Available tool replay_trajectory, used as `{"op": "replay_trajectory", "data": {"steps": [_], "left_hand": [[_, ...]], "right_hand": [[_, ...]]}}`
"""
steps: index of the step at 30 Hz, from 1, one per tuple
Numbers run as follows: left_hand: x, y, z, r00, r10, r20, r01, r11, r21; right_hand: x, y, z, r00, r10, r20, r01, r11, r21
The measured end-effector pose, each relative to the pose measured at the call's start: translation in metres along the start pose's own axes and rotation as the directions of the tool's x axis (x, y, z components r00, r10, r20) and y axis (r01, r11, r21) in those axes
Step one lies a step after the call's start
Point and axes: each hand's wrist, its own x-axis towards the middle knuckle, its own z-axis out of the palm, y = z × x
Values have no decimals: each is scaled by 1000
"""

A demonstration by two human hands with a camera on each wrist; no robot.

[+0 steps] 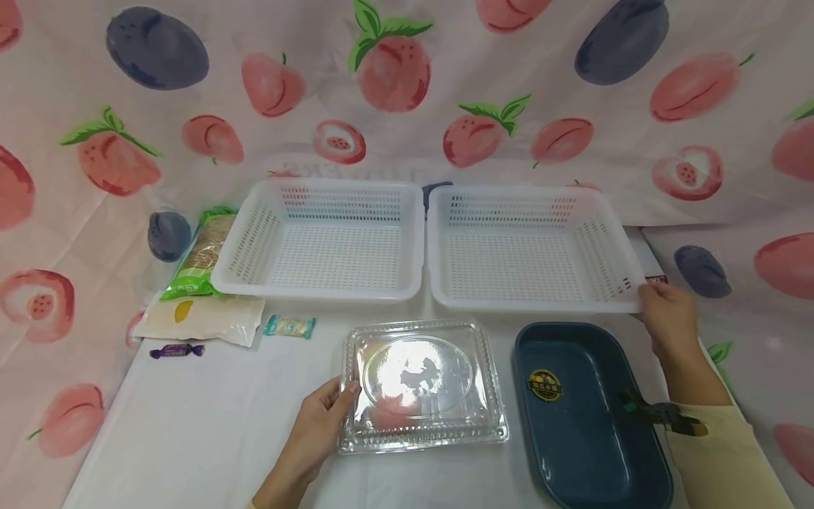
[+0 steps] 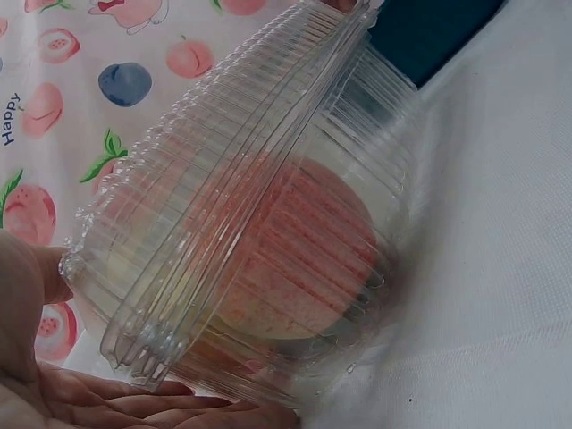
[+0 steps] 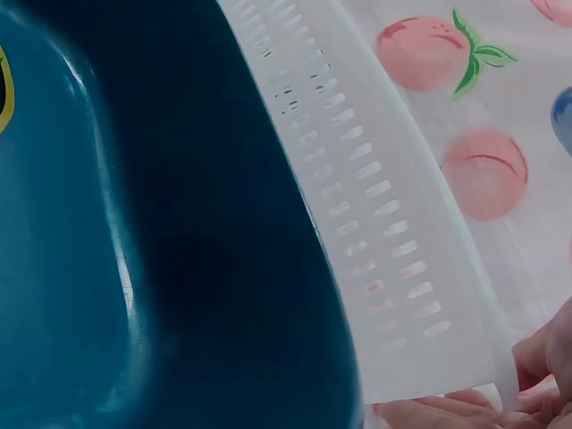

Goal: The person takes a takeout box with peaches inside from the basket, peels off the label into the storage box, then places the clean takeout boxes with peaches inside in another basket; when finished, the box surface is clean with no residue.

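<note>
My left hand [image 1: 314, 428] holds a clear plastic clamshell box [image 1: 426, 431] by its left side. In the left wrist view the thumb is at the edge of the box and the fingers lie under it. A round pinkish-red thing [image 2: 308, 241] shows through the ribbed wall; its kind is unclear. On the right, my right hand [image 1: 670, 314] grips the front right corner of a white perforated plastic basket [image 1: 509, 265]. The right wrist view shows its slotted side and fingers at the rim's corner. A dark blue plastic basin [image 1: 585, 438] stands in front of this basket.
Another white basket [image 1: 324, 258] stands at the back left. Beside it are a green-edged bag of brown grain [image 1: 206, 247] and a white packet [image 1: 210, 318]. A purple wrapped candy [image 1: 177, 350] and a teal wrapped one [image 1: 290, 326] lie in front. Fruit-printed cloth [image 1: 394, 141] hangs behind.
</note>
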Motion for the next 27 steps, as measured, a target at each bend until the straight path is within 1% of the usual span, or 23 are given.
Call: {"op": "replay_trajectory", "data": {"steps": [5,12,18,21,22,25,27], "left_hand": [[-1,1,2,1000,6,-20,-6,1000,-7],[0,1,2,999,31,-13,-30,999,28],[-2,4,5,999,-4,-48,6,999,33],[-2,6,7,997,-8,-77,14,998,67],[-2,7,7,996,-1,-85,8,996,84],[-2,10,7,994,-8,-112,22,992,123],[-3,12,6,992,-23,-123,39,991,128]], "right_hand": [[0,1,0,1000,22,11,-22,998,58],[0,4,0,1000,20,24,-22,994,110],[1,8,-1,997,50,52,-56,989,134],[0,11,0,997,52,51,-59,987,152],[1,11,1,997,55,47,-61,985,159],[1,12,1,997,54,53,-62,982,177],[1,11,1,997,60,57,-70,977,200]]}}
